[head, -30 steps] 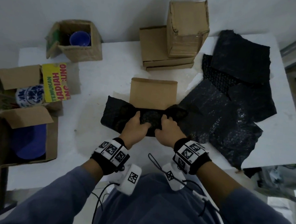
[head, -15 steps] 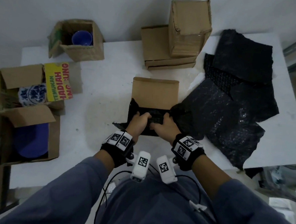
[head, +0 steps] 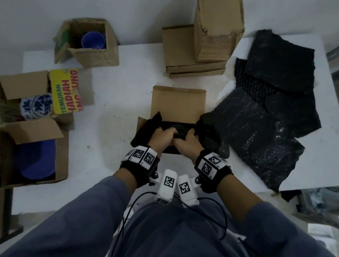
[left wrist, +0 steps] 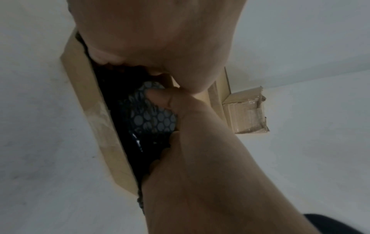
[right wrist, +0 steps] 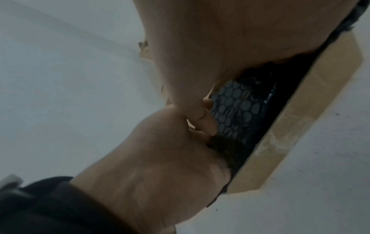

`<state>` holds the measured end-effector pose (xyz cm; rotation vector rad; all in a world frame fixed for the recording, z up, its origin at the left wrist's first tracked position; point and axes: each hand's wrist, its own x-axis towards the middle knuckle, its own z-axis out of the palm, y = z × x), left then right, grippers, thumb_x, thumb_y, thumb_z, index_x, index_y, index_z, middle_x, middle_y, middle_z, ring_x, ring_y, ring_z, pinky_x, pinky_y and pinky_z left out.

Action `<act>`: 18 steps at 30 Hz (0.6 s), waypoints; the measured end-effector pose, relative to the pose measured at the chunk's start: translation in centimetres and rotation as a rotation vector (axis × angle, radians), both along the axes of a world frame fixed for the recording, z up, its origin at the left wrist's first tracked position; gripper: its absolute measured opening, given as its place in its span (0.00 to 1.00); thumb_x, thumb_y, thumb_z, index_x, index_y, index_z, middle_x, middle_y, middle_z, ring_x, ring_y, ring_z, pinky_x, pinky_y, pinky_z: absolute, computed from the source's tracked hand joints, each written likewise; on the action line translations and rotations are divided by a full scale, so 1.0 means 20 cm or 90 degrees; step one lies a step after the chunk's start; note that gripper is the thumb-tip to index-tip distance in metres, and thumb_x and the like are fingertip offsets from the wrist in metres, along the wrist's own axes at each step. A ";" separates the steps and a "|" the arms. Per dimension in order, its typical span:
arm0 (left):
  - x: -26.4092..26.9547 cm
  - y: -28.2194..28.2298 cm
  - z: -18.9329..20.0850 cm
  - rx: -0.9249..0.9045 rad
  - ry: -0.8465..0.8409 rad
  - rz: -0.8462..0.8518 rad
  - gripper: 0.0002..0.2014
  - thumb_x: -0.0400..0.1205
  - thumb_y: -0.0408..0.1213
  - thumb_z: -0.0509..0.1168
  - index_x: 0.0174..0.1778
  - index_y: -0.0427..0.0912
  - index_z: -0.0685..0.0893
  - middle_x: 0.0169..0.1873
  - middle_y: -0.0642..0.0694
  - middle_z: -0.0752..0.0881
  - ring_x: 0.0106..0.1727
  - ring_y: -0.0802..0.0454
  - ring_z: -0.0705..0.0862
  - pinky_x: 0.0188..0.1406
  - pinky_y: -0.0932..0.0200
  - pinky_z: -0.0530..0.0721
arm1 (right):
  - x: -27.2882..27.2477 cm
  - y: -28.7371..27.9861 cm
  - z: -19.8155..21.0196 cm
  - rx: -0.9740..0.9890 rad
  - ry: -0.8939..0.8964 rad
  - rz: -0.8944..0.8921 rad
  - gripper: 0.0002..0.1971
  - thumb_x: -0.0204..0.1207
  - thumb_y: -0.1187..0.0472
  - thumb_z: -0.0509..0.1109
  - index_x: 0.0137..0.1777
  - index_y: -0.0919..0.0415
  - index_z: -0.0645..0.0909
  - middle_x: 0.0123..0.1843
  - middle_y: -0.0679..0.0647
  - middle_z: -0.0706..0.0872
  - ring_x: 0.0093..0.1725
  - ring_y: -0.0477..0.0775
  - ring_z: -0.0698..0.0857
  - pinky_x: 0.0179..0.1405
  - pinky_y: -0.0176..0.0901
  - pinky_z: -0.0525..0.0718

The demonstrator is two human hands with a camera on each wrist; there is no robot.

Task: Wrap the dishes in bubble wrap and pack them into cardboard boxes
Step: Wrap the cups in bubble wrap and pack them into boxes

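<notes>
Pressing down together at the centre of the frame, the left hand [head: 160, 136] and the right hand [head: 186, 142] are both curling their fingers over a wrapped dish [head: 177, 129], a bundle of black bubble wrap, and holding it inside a small open cardboard box [head: 178, 103] on the white table [head: 117, 97]. In the wrist views the wrap's round bubbles [left wrist: 152, 117] are showing between thumb and fingers, with the box wall [right wrist: 296, 126] close alongside.

Loose ends of wrap are sticking up over the box's left and right edges. The bundle is likely to feel soft and springy outside but hard and breakable within, so taking hold across its padded middle with both hands, not by the loose ends, looks safest.

Moving outward, spare sheets of black bubble wrap [head: 264, 122] are lying at the right of the frame. At the top centre, closed cardboard boxes [head: 216, 32] are sitting stacked. At the upper left, an open box [head: 93, 58] is holding a blue bowl [head: 93, 40]. At the left edge, one open box is holding a blue-and-white patterned dish [head: 36, 105] beside a yellow printed flap [head: 65, 90], and another a large blue dish [head: 36, 160].
</notes>
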<state>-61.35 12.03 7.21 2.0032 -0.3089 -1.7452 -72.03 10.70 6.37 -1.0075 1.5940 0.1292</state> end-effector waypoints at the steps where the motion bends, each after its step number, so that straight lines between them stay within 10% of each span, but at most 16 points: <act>1: 0.00 0.00 -0.02 -0.002 -0.009 0.004 0.39 0.76 0.44 0.68 0.83 0.37 0.63 0.69 0.38 0.80 0.64 0.42 0.82 0.54 0.52 0.84 | 0.00 0.00 -0.01 -0.007 0.000 -0.009 0.54 0.75 0.46 0.72 0.87 0.58 0.35 0.88 0.61 0.43 0.86 0.65 0.50 0.82 0.57 0.61; 8: 0.01 -0.01 -0.09 0.033 0.040 0.014 0.35 0.73 0.52 0.68 0.75 0.38 0.75 0.59 0.40 0.87 0.57 0.45 0.87 0.44 0.55 0.84 | -0.02 -0.02 -0.04 0.006 -0.036 -0.061 0.58 0.45 0.40 0.75 0.81 0.55 0.63 0.76 0.57 0.74 0.73 0.60 0.75 0.71 0.57 0.78; 12: 0.05 -0.01 -0.01 0.012 0.054 -0.010 0.20 0.82 0.45 0.66 0.66 0.38 0.84 0.57 0.40 0.89 0.56 0.46 0.87 0.50 0.56 0.84 | -0.05 -0.02 -0.03 -0.012 -0.057 -0.053 0.47 0.49 0.41 0.75 0.74 0.52 0.71 0.67 0.55 0.82 0.63 0.57 0.81 0.66 0.54 0.81; 18: 0.09 0.05 -0.01 -0.021 -0.033 -0.060 0.32 0.82 0.46 0.66 0.79 0.35 0.69 0.71 0.41 0.79 0.68 0.44 0.80 0.57 0.53 0.80 | -0.08 -0.01 0.07 -0.032 -0.057 -0.019 0.49 0.61 0.45 0.70 0.84 0.59 0.59 0.80 0.58 0.70 0.76 0.61 0.72 0.75 0.56 0.73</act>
